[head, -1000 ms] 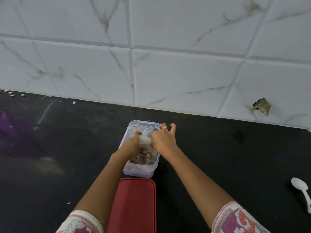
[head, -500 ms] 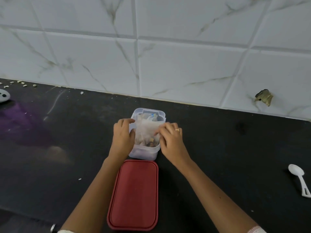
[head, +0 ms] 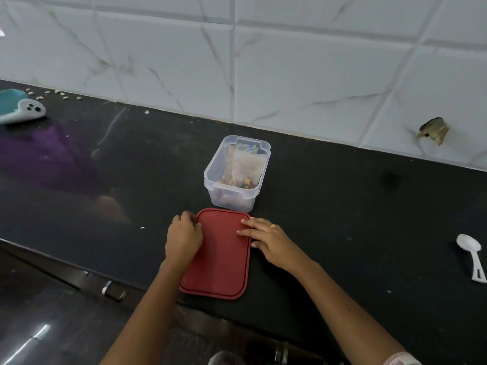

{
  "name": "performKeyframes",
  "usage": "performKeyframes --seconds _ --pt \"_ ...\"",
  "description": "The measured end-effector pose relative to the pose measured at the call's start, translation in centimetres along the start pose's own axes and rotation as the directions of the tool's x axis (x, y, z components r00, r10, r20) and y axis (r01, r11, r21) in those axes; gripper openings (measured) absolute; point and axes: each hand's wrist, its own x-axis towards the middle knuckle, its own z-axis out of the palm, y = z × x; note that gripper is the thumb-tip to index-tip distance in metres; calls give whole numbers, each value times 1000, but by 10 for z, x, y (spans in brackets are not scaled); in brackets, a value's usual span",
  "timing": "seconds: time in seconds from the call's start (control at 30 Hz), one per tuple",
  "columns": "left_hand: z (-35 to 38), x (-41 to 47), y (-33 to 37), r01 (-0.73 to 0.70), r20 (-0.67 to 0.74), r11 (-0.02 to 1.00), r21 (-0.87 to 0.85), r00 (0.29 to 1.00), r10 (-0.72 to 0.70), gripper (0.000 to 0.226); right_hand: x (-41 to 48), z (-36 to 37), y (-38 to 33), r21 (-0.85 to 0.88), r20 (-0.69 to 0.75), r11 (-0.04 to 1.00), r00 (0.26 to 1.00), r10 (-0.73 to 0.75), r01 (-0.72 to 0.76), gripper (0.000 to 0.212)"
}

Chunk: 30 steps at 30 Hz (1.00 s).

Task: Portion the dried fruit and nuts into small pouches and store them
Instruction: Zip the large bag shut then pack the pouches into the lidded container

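- Hands first, nearest me: the left hand (head: 184, 237) has its fingers curled against the left edge of the red lid (head: 221, 259), close to the far corner, and seems to grip it. The right hand (head: 271, 241) lies with straight fingers flat on the lid's right side, thumb down at the rim, holding nothing.
- The lid lies flat on the black counter (head: 342, 206), its long axis running away from the person.
- The clear container (head: 232, 186) stands open just beyond the lid's far end, apart from both hands, its long axis in nearly the same line.
- So, I reckon, the lid wants lifting and carrying straight forward, hardly turned. Both hands are about equally near, one on each long side.
- Filled pouches (head: 245, 167) sit propped inside, tops near the rim. They may need pressing down before the lid seats.
- A white spoon (head: 471, 255) lies well off to the right.
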Motion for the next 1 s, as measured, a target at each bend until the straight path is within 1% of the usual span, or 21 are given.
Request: performKeyframes --seconds 0.07,0.13,0.2,0.23,0.27,0.33,0.4,0.47,0.53,0.6,0.7,0.77,0.87,1.0 --pt "-5 1 1 -15 20 1000 -3 1000 15 29 -1 0 3 5 27 1000 999 18 -18 43" --pt "-13 5 -3 13 44 998 -66 999 -10 28 -5 2 5 38 -17 999 1000 17 -17 41" --pt "-25 10 -4 82 87 968 -237 994 -63 26 -9 5 4 155 -118 988 993 23 -5 39" --pt "-32 13 -3 116 120 930 -350 990 -78 29 -11 6 2 239 -178 971 983 42 1 38" --pt "-40 17 1 139 151 883 -448 985 -79 35 -12 5 -1 321 -233 947 970 71 8 36" --pt "-54 23 10 131 178 825 -550 983 -38 47 -11 0 -7 413 -334 911 934 129 22 32" --pt "-63 26 21 92 129 781 -618 992 -14 55 -7 -6 -16 490 -385 872 900 206 10 27" --pt "-66 29 33 83 66 735 -673 996 -52 63 1 -15 -28 602 -398 799 869 295 4 23" --pt "-64 28 49 67 7 755 -652 997 -82 63 9 -25 -38 675 -409 737 837 363 10 22" --pt "-59 25 64 18 -67 799 -601 995 -73 51 20 -36 -44 702 -438 712 798 414 16 26" --pt "-51 23 78 -137 -206 875 -465 977 44 33 38 -50 -46 689 -473 724 738 481 -30 27" --pt "-45 31 81 -203 -277 910 -361 955 104 30 48 -57 -44 677 -474 731 711 519 -83 28" --pt "-38 48 87 -241 -302 939 -246 939 162 30 63 -64 -39 666 -448 721 671 591 -190 33" --pt "-29 65 91 -218 -275 951 -220 949 154 32 78 -74 -32 639 -400 704 647 649 -310 36"
